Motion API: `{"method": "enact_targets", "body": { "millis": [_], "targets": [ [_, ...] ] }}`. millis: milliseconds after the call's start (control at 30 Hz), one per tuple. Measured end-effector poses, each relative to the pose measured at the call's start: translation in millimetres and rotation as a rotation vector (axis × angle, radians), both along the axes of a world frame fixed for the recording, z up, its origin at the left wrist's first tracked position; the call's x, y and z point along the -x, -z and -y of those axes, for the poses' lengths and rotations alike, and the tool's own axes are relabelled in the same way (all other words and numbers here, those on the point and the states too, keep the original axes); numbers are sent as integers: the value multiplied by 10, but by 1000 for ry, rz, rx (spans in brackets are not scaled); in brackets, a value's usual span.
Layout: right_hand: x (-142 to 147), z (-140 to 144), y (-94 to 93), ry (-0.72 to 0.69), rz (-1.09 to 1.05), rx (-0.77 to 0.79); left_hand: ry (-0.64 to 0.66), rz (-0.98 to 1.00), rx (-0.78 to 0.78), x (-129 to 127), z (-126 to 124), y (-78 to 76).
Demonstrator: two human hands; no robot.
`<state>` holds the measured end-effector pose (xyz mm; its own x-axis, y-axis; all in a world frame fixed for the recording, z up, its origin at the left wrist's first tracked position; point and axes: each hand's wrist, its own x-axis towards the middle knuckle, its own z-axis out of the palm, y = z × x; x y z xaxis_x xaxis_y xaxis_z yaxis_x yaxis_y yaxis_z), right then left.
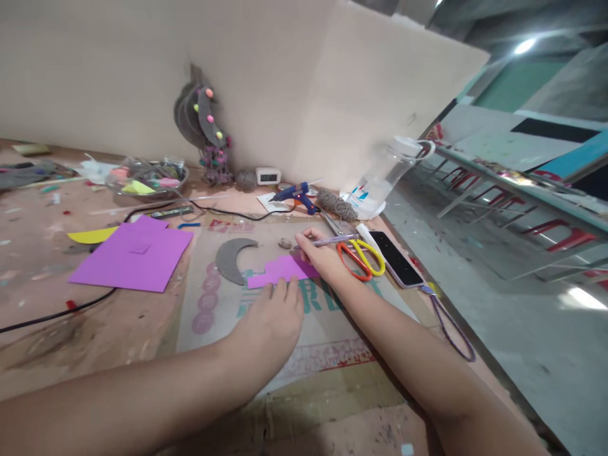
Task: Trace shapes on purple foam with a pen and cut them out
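My left hand point(278, 313) rests with its fingertips on the lower edge of a purple foam strip point(280, 270), holding it flat. A slim, clear-purple pen point(336, 239) sits in my right hand point(313, 249), whose thumb and fingers are pinched just above the strip's right end; the pen's tip is hard to make out. To the strip's left lies a grey felt crescent point(231, 261). Scissors with red and yellow handles point(368, 257) lie right of my right hand. Under the strip is a printed paper sheet point(204, 316).
Purple foam sheets point(137, 259) and a yellow piece point(88, 235) lie left. Behind are a blue glue gun point(295, 192), grey yarn point(336, 204), a small clock point(268, 175), a decorated crescent ornament point(205, 120) and a bowl point(147, 180). A phone point(396, 258) and water bottle point(380, 177) stand right.
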<state>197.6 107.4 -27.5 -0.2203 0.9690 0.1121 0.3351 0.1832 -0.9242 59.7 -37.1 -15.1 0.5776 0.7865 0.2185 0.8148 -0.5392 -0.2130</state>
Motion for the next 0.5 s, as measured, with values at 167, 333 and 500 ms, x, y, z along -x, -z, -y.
{"method": "enact_targets", "body": {
  "millis": [167,333,500],
  "targets": [
    [-73,-56,-46,-26,96,-184,-70,-7,109,-140,-102,1],
    [-24,-197,26,-66,420,-409,-52,22,108,-129,-111,69],
    [92,-183,81,-174,468,-405,-43,40,62,-124,-105,71]
  ]
}}
